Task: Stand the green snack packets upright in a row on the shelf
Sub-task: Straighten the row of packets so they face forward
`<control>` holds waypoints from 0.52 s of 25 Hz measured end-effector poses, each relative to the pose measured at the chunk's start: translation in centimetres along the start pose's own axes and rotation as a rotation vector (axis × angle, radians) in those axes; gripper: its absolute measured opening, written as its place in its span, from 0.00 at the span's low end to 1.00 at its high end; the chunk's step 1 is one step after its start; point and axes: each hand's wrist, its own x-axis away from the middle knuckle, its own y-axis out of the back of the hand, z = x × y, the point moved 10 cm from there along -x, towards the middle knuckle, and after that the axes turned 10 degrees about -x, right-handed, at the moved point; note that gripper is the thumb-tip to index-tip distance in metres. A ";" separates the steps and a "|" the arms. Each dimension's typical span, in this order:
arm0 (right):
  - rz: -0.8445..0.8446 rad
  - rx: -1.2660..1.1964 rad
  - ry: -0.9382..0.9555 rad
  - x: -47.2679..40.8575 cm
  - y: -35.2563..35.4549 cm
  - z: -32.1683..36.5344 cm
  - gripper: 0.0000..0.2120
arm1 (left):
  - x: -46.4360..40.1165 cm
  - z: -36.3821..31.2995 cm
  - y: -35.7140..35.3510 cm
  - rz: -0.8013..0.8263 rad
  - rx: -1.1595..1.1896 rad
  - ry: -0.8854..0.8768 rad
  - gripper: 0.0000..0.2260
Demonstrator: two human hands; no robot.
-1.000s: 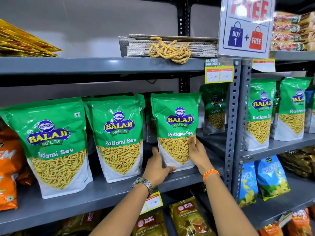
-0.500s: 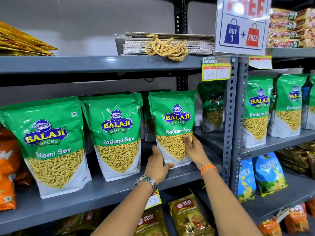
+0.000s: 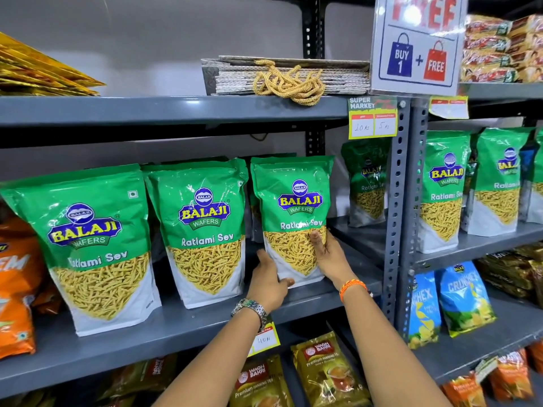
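Fingers [image 3: 318, 240] of the right hand [image 3: 332, 257] and left hand [image 3: 269, 282] are clasped round the lower sides of the glossy green-and-white standing snack pouch [image 3: 293, 212], judged light, crinkly and slippery, rightmost of three upright on the grey metal shelf [image 3: 164, 333].

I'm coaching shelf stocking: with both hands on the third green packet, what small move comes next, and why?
Probably let go and check it stands. The left hand and right hand grip the third green Ratlami Sev packet, already upright on the grey metal shelf beside two standing packets.
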 end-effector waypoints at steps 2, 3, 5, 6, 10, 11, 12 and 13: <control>-0.039 -0.009 -0.004 0.9 0.2 0.5 0.44 | 1.4 -0.6 1.5 -0.048 0.044 -0.045 0.31; -0.094 -0.004 0.014 1.5 0.4 1.0 0.45 | 2.5 -0.6 2.9 -0.121 0.094 -0.078 0.31; -0.314 0.006 0.103 3.8 1.9 2.7 0.42 | 5.8 0.7 7.2 -0.387 0.187 -0.114 0.28; -0.453 -0.015 0.189 5.7 2.5 4.0 0.38 | 7.6 2.2 9.7 -0.547 0.201 -0.107 0.25; -0.437 -0.193 0.455 10.4 -2.9 9.0 0.19 | 11.0 9.8 15.2 -0.793 0.204 0.112 0.25; -0.280 -0.211 0.390 9.8 -5.8 9.0 0.22 | 10.4 11.0 15.1 -0.707 0.196 0.161 0.27; -0.115 -0.191 0.299 9.2 -8.8 8.7 0.29 | 9.6 11.8 14.6 -0.603 0.178 0.193 0.31; 0.020 -0.139 0.219 8.8 -11.4 8.2 0.37 | 8.9 12.3 14.1 -0.510 0.153 0.209 0.34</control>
